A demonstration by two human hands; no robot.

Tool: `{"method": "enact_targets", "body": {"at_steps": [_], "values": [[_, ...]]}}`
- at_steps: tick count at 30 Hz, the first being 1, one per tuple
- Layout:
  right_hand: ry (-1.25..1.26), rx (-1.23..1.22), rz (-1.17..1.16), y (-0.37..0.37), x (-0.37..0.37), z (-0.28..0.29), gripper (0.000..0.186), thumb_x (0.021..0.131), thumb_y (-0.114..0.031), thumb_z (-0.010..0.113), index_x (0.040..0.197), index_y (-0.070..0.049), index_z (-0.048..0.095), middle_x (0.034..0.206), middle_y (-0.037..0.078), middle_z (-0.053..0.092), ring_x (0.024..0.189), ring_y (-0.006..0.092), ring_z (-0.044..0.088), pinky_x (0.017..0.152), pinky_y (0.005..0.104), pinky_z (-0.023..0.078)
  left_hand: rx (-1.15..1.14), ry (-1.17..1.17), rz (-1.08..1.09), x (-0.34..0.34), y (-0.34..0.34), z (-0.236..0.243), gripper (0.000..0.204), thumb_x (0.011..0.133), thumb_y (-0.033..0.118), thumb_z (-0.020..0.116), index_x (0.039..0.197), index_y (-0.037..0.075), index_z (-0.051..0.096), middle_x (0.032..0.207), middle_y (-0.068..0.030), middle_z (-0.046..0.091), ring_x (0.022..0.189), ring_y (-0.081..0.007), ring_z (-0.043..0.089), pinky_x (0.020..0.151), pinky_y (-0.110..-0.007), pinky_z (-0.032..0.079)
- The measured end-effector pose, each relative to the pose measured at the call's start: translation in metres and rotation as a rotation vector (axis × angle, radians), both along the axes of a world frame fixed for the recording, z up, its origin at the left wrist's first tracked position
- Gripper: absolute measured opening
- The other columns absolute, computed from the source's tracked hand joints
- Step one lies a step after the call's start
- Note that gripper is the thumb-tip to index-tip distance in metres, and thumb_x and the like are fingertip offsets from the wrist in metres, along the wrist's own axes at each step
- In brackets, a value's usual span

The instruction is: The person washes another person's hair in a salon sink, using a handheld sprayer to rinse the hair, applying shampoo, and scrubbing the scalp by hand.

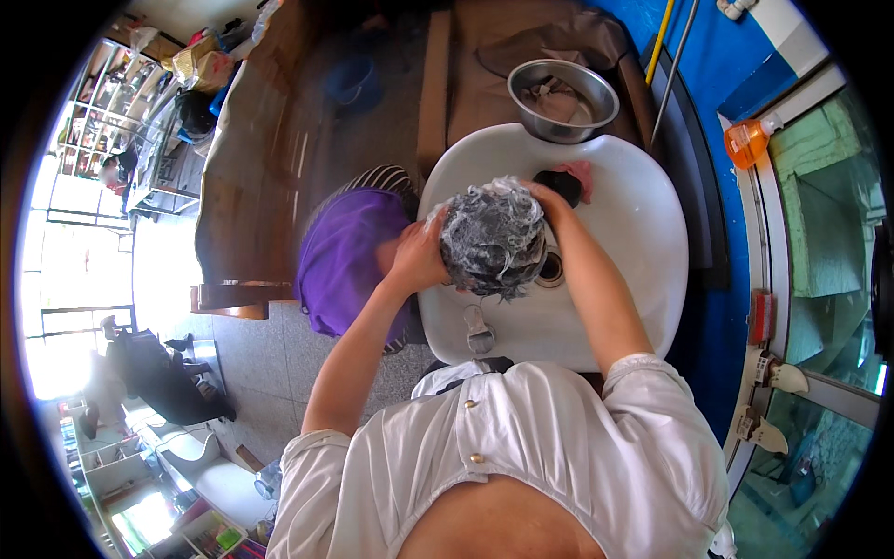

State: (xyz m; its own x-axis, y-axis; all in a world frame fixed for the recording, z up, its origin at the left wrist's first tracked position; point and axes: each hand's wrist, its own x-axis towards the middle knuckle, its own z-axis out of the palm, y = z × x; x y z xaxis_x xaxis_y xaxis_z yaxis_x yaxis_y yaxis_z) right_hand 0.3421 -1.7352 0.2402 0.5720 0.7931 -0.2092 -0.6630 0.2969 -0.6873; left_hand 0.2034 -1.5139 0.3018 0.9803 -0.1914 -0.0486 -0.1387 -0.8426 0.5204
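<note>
Indoors, a lathered head over a white basin, blue wall beside.

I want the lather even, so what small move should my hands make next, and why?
I'd probably slide both hands a little toward the middle of the head: your left hand and right hand rest at its two sides, and white foam looks thickest along the far edge, while dark hair shows through nearer the middle.
</note>
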Motion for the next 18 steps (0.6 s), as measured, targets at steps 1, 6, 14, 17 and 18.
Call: {"method": "enact_targets", "body": {"at_steps": [1, 6, 14, 17, 18], "values": [[0.189, 0.175, -0.059, 0.003, -0.004, -0.001, 0.024, 0.084, -0.016, 0.060, 0.104, -0.002, 0.062, 0.100, 0.004, 0.063, 0.094, 0.0163, 0.059, 0.088, 0.0296, 0.045, 0.006, 0.014, -0.006, 0.002, 0.000, 0.001, 0.121, 0.038, 0.041, 0.086, 0.137, 0.002, 0.028, 0.122, -0.0207, 0.052, 0.116, -0.0364, 0.047, 0.100, -0.042, 0.032], [-0.933, -0.495, 0.228, 0.029, 0.007, 0.038, 0.023, 0.090, -0.017, 0.051, 0.104, -0.001, 0.060, 0.106, 0.006, 0.062, 0.097, 0.0181, 0.057, 0.088, 0.0314, 0.045, 0.007, 0.001, -0.028, -0.006, 0.006, 0.005, 0.118, 0.041, 0.041, 0.085, 0.137, 0.001, 0.029, 0.121, -0.0213, 0.053, 0.115, -0.0362, 0.048, 0.101, -0.042, 0.031], [-0.834, -0.435, -0.063, 0.006, 0.011, -0.005, 0.027, 0.083, -0.018, 0.063, 0.105, -0.002, 0.061, 0.099, 0.011, 0.063, 0.091, 0.0214, 0.058, 0.082, 0.0316, 0.044, -0.007, 0.015, -0.039, 0.001, 0.011, -0.006, 0.119, 0.039, 0.040, 0.084, 0.137, 0.001, 0.028, 0.124, -0.0219, 0.050, 0.116, -0.0379, 0.047, 0.102, -0.042, 0.030], [-1.129, -0.596, -0.130, 0.001, -0.022, 0.029, 0.027, 0.084, -0.019, 0.062, 0.105, -0.002, 0.061, 0.098, 0.011, 0.063, 0.091, 0.0222, 0.058, 0.082, 0.0314, 0.045, -0.005, -0.017, -0.055, -0.005, 0.009, -0.002, 0.118, 0.040, 0.040, 0.084, 0.137, 0.001, 0.029, 0.124, -0.0220, 0.050, 0.115, -0.0384, 0.047, 0.101, -0.042, 0.030], [-0.985, -0.493, -0.126, -0.004, -0.028, 0.029, 0.027, 0.086, -0.020, 0.060, 0.107, -0.003, 0.059, 0.094, 0.012, 0.061, 0.092, 0.0233, 0.058, 0.082, 0.0315, 0.044, 0.003, -0.009, -0.054, -0.004, 0.009, 0.000, 0.118, 0.040, 0.040, 0.084, 0.136, 0.001, 0.029, 0.124, -0.0220, 0.050, 0.115, -0.0385, 0.047, 0.101, -0.042, 0.030]]}}
